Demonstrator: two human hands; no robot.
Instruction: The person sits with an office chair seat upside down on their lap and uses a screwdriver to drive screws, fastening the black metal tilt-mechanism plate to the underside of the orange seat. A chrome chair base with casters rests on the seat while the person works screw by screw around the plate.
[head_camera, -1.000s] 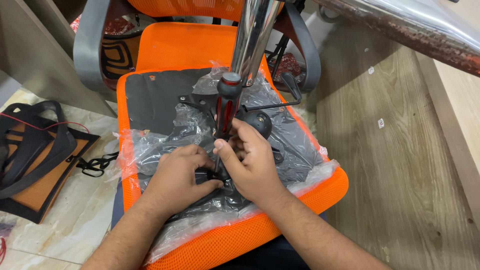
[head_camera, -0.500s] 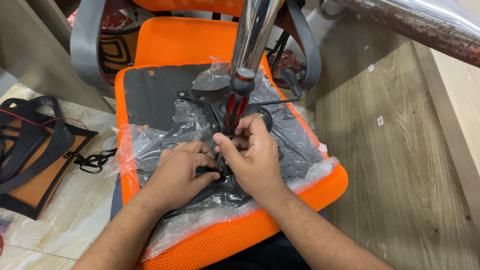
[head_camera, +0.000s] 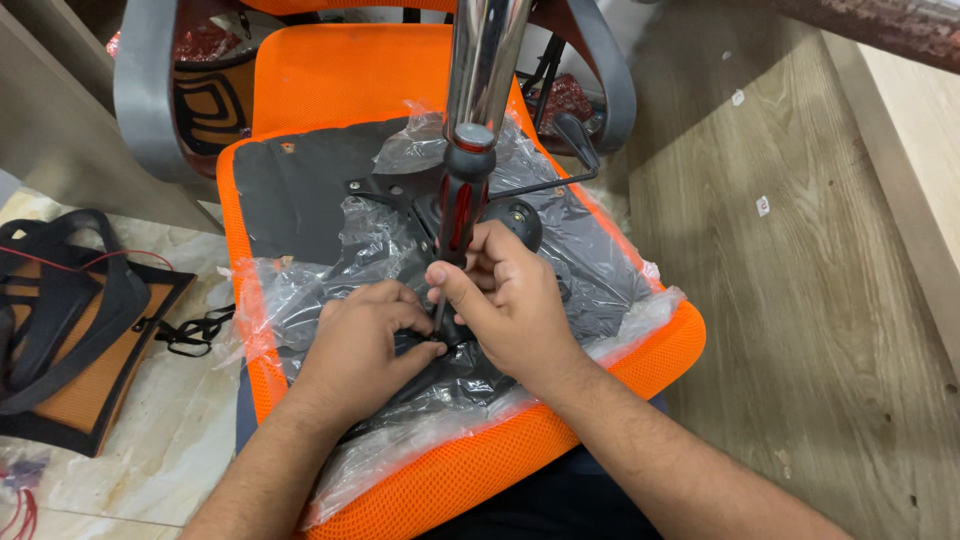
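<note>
right hand (head_camera: 505, 300): gripping screwdriver (head_camera: 462, 205) shaft
left hand (head_camera: 370, 340): pinched closed at the tip
seat edge (head_camera: 520, 455): just below wrists

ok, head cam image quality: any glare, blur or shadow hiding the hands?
Head view: even indoor light; bright glare on the chrome column and on the plastic wrap; left hand, right hand and screwdriver are sharp; soft shadow only under the hands hides the screwdriver's tip; edges of the frame look slightly stretched.
</note>
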